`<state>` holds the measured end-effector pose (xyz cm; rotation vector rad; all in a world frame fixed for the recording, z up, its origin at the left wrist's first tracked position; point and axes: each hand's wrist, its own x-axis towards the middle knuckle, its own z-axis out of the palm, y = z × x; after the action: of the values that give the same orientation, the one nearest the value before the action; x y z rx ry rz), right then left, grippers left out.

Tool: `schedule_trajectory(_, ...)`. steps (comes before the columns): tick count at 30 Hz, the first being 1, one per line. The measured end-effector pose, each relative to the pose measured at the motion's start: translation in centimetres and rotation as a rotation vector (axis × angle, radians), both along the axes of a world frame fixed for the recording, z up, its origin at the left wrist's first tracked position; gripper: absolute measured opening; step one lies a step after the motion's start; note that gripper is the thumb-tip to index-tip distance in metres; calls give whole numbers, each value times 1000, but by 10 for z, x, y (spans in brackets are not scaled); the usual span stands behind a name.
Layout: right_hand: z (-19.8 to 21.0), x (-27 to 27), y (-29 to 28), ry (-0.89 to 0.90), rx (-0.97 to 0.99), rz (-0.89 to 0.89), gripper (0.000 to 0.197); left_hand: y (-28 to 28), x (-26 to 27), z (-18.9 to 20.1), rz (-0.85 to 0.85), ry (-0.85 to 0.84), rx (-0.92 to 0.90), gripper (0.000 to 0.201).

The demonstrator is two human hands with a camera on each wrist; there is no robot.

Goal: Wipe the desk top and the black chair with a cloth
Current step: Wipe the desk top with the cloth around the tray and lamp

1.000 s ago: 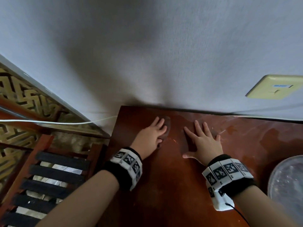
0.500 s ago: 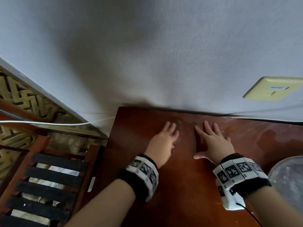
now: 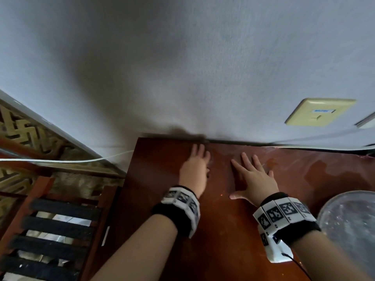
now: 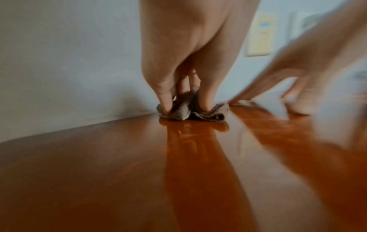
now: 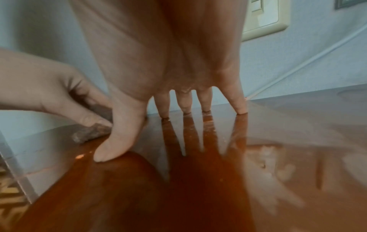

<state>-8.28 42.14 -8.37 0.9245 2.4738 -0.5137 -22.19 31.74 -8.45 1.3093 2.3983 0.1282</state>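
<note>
No legible text anywhere. Blue label on wall plate (image 3: 320, 112), beyond right hand (image 3: 253, 177): too blurred. Wristband marker squares: patterns only.

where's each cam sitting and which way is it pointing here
Head: worn above, looking down and forward at the glossy reddish-brown wooden desk top against the grey wall; shows both forearms, left hand and right hand.
Left wrist: low over the desk, looking along the left hand's fingers toward the wall, where they press a crumpled grey-brown cloth.
Right wrist: low, looking along the right hand's spread fingers, flat on the desk.
Shared: both wrist views show the cloth and the cream wall plate.
</note>
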Motion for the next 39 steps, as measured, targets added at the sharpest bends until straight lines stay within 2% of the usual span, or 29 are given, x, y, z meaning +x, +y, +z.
schedule_trajectory(2,-1,1,0,11,7,-11,114,10,31,-1,-129,-45,32,55)
schedule_trajectory(4,-2,4,0,29,13,-23,119,17,42,-1,-158,-48,33,58)
schedule_trajectory(6,-1,8,0,45,0,-30,122,17,24,0,-104,-20,33,56)
schedule_trajectory(10,2,11,2,61,-23,-19,126,0,-37,10,147,54,-65,55)
schedule_trajectory(12,2,11,3,54,-20,-11,126,-2,-40,14,170,61,-132,56)
schedule_trajectory(16,4,10,2,55,-28,3,125,17,-4,7,94,-10,-35,57)
schedule_trajectory(19,14,15,11,70,-109,-40,126,39,29,1,21,-58,39,58)
schedule_trajectory(22,26,22,29,113,-178,-140,113,56,49,0,7,-129,68,60)
schedule_trajectory(25,28,22,36,239,-88,-144,84,62,60,7,-88,-284,100,60)
schedule_trajectory(27,22,14,34,257,-83,-98,75,56,54,17,-48,-424,194,62)
schedule_trajectory(29,14,4,28,168,-62,-46,76,43,37,25,50,-461,270,66)
schedule_trajectory(31,8,-6,20,111,6,-16,73,27,17,25,73,-357,216,70)
schedule_trajectory(34,9,-23,9,76,55,-65,63,2,-4,19,33,-148,-35,71)
schedule_trajectory(36,11,-31,2,54,44,-132,60,-13,-6,15,50,-172,-164,82)
schedule_trajectory(39,9,-37,-5,25,111,-132,53,-28,-1,7,62,-250,-226,98)
